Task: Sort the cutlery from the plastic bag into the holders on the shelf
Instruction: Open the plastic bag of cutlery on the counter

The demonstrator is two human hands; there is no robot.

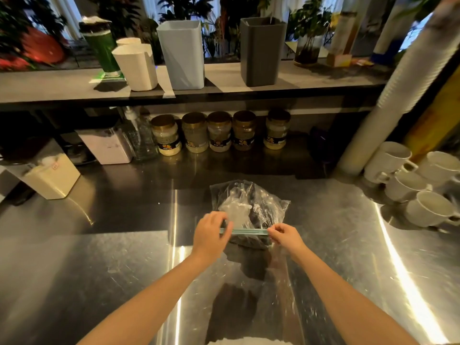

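A clear plastic zip bag (pixel 251 202) lies on the steel counter (pixel 99 257), with dark and clear cutlery inside. Its teal zip strip (pixel 249 231) faces me. My left hand (pixel 210 235) pinches the strip's left end. My right hand (pixel 285 234) pinches its right end. On the shelf (pixel 49 88) above stand a white holder (pixel 137 67), a light blue holder (pixel 183 54) and a dark grey holder (pixel 261 51).
Several jars (pixel 219 131) line the wall under the shelf, beside a white box (pixel 107 143) and a pump bottle (pixel 139 133). White mugs (pixel 413 180) and a tall cup stack (pixel 398 90) crowd the right. A cream container (pixel 49 175) sits at left.
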